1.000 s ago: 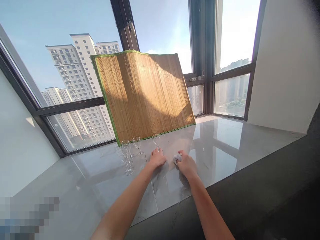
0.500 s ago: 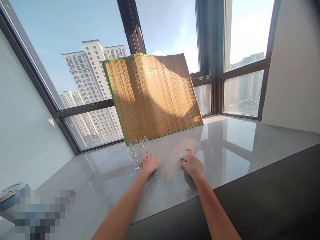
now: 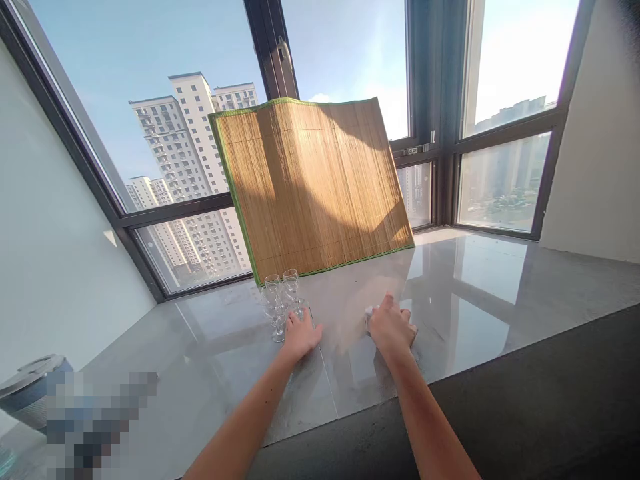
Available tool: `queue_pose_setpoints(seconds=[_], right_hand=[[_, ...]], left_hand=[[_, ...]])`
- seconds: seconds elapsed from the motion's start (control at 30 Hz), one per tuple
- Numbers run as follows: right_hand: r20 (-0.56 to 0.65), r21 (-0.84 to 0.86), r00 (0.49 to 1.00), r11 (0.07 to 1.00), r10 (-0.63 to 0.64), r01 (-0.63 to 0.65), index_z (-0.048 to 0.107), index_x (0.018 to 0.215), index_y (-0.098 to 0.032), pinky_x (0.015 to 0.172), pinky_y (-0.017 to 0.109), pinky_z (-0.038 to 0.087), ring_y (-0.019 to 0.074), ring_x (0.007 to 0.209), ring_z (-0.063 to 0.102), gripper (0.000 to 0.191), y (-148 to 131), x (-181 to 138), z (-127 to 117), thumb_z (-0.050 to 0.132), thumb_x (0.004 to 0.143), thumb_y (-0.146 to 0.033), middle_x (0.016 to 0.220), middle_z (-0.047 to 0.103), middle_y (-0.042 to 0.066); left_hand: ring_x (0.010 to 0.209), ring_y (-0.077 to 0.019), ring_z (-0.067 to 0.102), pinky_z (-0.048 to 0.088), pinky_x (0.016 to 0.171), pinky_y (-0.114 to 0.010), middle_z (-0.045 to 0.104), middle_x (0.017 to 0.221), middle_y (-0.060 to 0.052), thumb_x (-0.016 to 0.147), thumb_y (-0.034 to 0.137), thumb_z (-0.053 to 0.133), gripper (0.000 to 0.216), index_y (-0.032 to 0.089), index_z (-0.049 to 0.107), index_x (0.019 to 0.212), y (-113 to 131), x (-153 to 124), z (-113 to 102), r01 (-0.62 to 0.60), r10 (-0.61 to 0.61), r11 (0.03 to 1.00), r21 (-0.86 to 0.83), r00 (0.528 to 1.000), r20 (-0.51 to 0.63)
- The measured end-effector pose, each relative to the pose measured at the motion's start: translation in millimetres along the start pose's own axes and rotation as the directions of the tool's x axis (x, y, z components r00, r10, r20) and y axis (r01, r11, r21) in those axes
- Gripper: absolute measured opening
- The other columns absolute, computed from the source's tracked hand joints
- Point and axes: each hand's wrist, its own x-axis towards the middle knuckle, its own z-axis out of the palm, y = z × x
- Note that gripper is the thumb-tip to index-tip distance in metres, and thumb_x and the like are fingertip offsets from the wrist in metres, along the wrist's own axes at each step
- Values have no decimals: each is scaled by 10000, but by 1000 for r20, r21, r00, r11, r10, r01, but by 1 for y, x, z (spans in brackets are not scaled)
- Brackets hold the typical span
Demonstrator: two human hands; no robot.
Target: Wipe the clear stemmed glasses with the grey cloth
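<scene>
Several small clear stemmed glasses (image 3: 278, 298) stand close together on the polished grey stone sill (image 3: 475, 293). My left hand (image 3: 300, 335) lies low on the sill. Its fingers are closed around the foot of the nearest glass (image 3: 298, 304), at the right of the group. My right hand (image 3: 391, 328) is a hand's width to the right, with its fingers bunched over a small white cloth (image 3: 369, 311) pressed on the stone. Only a corner of the cloth shows.
A bamboo mat with green trim (image 3: 315, 183) leans against the window behind the glasses. Dark window frames (image 3: 175, 210) run along the back. A white wall (image 3: 595, 167) closes the right end. A grey round container (image 3: 27, 387) sits at the lower left. The sill's dark front edge (image 3: 525, 407) runs below my arms.
My left hand slid left, bringing the lone glass over to the group. My right hand shifted slightly right with the cloth. The camera view turned a little left.
</scene>
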Motion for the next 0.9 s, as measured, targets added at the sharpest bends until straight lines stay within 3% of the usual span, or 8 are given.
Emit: queue_pose_setpoints(seconds=[0.07, 0.17, 0.23, 0.3, 0.4, 0.5, 0.7, 0.9], right_hand=[[64, -30, 998, 1000, 5, -3, 312, 1433, -84, 841, 523, 443, 354, 1176, 461, 568, 2, 2, 3, 368, 896, -261, 1258, 543, 242], [70, -62, 998, 998, 0, 4, 308, 1436, -88, 827, 487, 455, 353, 1179, 461, 614, 4, 3, 8, 430, 857, -250, 1279, 511, 249], [23, -74, 1000, 997, 7, -6, 269, 1457, -99, 822, 472, 452, 362, 1193, 447, 661, 6, 3, 10, 454, 847, -276, 1319, 460, 259], [-30, -94, 999, 995, 23, -25, 238, 1472, -111, 848, 497, 427, 383, 1216, 416, 716, 9, 2, 10, 490, 835, -316, 1350, 414, 267], [-92, -104, 996, 994, 15, -25, 260, 1460, -115, 886, 528, 388, 408, 1232, 384, 777, 14, 1, 4, 566, 800, -385, 1362, 395, 263], [-150, -30, 989, 1000, -8, 4, 343, 1414, -123, 883, 496, 394, 399, 1205, 411, 744, 20, 4, -6, 556, 811, -503, 1312, 469, 232], [-188, 199, 982, 978, -21, 59, 487, 1267, -222, 784, 311, 410, 236, 1033, 569, 379, 33, 17, -11, 388, 935, -377, 1037, 645, 86], [-35, 121, 996, 989, -79, 83, 474, 1297, -194, 781, 305, 414, 264, 1140, 507, 533, 34, 19, 4, 580, 826, -420, 1155, 606, 106]], left_hand=[[1348, -362, 332, 300, 1076, -474, 405, 1446, -152, 864, 476, 416, 542, 194, 444, 1326, 0, -22, -6, -143, 138, 989, -34, 984, -115], [1146, -256, 514, 387, 1013, -375, 574, 1217, -104, 888, 333, 397, 311, 222, 580, 1114, -9, -52, -18, -405, 354, 912, -66, 857, -374], [993, -228, 559, 418, 955, -362, 620, 1028, -80, 878, 285, 410, 222, 228, 607, 961, -19, -64, -25, -486, 390, 871, -75, 776, -496], [872, -208, 562, 443, 871, -345, 612, 888, -59, 867, 282, 428, 175, 223, 592, 850, -32, -66, -30, -496, 325, 857, -142, 733, -598], [662, -165, 509, 433, 638, -284, 543, 718, -13, 870, 336, 417, 190, 218, 540, 788, -52, -57, -31, -405, -2, 804, -436, 730, -683], [538, -135, 411, 345, 504, -250, 442, 613, 33, 843, 385, 436, 196, 218, 497, 759, -72, -42, -29, -327, -290, 638, -697, 737, -611], [555, -136, 441, 363, 510, -245, 496, 661, 29, 775, 373, 487, 181, 213, 530, 847, -91, -27, -29, -266, -421, 556, -788, 726, -543], [568, -134, 457, 370, 525, -247, 517, 687, 27, 791, 384, 489, 195, 210, 548, 853, -85, -25, -27, -209, -357, 594, -777, 797, -487]])
